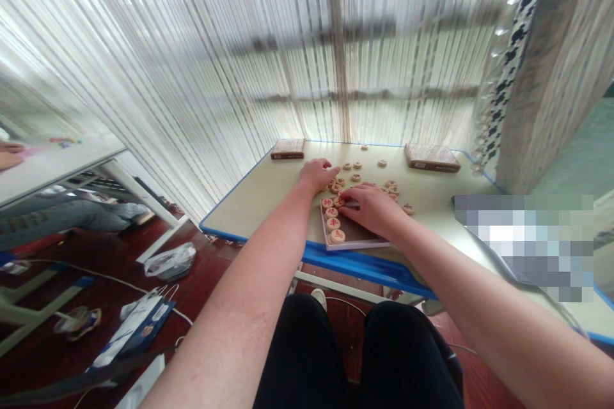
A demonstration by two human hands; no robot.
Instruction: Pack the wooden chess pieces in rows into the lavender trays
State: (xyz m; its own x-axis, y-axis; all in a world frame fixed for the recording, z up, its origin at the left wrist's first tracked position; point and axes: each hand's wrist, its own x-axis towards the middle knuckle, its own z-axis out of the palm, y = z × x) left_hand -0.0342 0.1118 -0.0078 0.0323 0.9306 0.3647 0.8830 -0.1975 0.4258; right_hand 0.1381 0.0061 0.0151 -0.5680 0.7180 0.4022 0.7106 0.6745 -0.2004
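Observation:
An open shallow box (357,244) lies at the table's near edge. Down its left side runs a column of round wooden Chinese chess pieces (332,223) with red characters. My right hand (369,206) reaches over the box, thumb and fingers closed around a Chinese chess piece (338,201) at the top row, beside the corner piece (327,203). Just beyond the box, my left hand (318,174) has its fingers apart over loose chess pieces (336,188); part of that cluster is hidden by the hand. More loose pieces (391,188) lie behind my right hand.
Two closed flat boxes stand at the back, one left (288,149) and one right (432,158). A blurred-out object (527,243) lies at the right. Sheer curtains (384,64) hang behind the blue-edged table (254,204). Another person's hand (12,154) rests on a table at left.

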